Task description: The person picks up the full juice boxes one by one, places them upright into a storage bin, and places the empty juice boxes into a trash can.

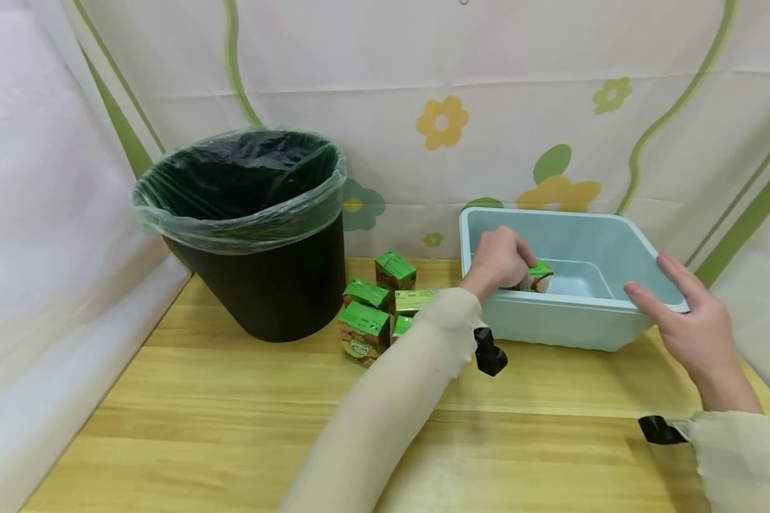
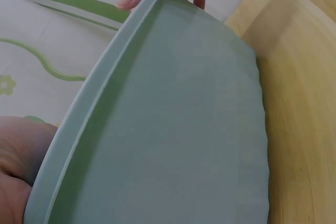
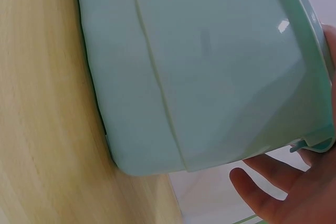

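Note:
A light blue plastic bin (image 1: pixel 552 322) stands on the table at the right. My left hand (image 1: pixel 502 258) reaches over its near wall and grips a small green-topped carton (image 1: pixel 542 276) inside, low near the left end. Fingers hide part of that carton. At the bin's right corner, my right hand (image 1: pixel 699 324) holds the rim, thumb over the near edge; the right wrist view shows its fingers (image 3: pixel 254 192) below the rim. The left wrist view shows mostly the bin's outer wall (image 2: pixel 173 108), which hides the carton.
Several green-topped cartons (image 1: pixel 364 331) stand close together left of the bin, partly behind my left sleeve (image 1: pixel 398 399). A black trash can (image 1: pixel 263 285) with a clear liner (image 1: pixel 244 231) is at the back left. A flowered curtain (image 1: pixel 385 92) hangs behind the table.

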Motion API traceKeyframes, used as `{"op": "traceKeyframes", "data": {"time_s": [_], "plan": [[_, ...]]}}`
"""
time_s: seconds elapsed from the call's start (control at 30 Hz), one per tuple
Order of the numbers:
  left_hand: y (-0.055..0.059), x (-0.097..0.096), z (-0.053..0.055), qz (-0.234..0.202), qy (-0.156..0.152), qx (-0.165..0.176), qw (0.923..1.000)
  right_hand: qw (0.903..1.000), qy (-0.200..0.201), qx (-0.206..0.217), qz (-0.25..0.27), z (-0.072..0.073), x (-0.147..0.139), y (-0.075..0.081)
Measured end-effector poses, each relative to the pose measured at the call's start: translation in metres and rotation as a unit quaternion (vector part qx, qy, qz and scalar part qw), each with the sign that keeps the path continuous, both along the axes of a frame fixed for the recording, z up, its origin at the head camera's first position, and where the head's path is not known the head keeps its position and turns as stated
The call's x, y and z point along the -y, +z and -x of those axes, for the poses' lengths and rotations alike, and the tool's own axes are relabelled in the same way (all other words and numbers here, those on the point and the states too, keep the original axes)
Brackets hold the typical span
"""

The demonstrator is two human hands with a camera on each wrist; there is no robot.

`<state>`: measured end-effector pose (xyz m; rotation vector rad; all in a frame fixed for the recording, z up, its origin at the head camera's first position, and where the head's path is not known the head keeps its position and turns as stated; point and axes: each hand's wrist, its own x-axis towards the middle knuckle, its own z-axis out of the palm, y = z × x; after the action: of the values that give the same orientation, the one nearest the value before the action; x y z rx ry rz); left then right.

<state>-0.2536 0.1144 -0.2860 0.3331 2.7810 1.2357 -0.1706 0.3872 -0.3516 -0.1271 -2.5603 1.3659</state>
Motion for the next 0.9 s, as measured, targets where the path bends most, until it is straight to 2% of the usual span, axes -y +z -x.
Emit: {"op": "traceKeyframes", "data": {"time_s": [0.1, 0.3, 0.4, 0.63, 0.73, 0.9], "plan": [[0.000, -0.006, -0.002, 0.024, 0.001, -0.002, 0.9997, 0.9999, -0.009, 0.000, -0.009, -0.004, -0.003, -0.001], [0.001, -0.014, -0.006, -0.035, 0.040, -0.013, 0.9985, 0.9996, -0.022, -0.001, -0.016, -0.007, -0.008, -0.002], [0.002, -0.014, -0.009, -0.050, 0.046, -0.026, 0.9974, 0.9998, -0.018, 0.000, -0.012, -0.008, -0.009, -0.003], [0.009, -0.004, -0.023, -0.074, 0.058, -0.027, 0.9952, 0.9999, -0.015, 0.006, -0.002, -0.010, -0.007, -0.007], [0.016, 0.007, -0.031, -0.121, 0.069, -0.030, 0.9897, 0.9999, -0.010, 0.004, 0.001, -0.006, -0.004, -0.005], [0.025, 0.034, -0.045, -0.219, 0.065, -0.040, 0.9728, 0.9999, -0.006, 0.000, -0.009, 0.000, -0.001, 0.000]]}}
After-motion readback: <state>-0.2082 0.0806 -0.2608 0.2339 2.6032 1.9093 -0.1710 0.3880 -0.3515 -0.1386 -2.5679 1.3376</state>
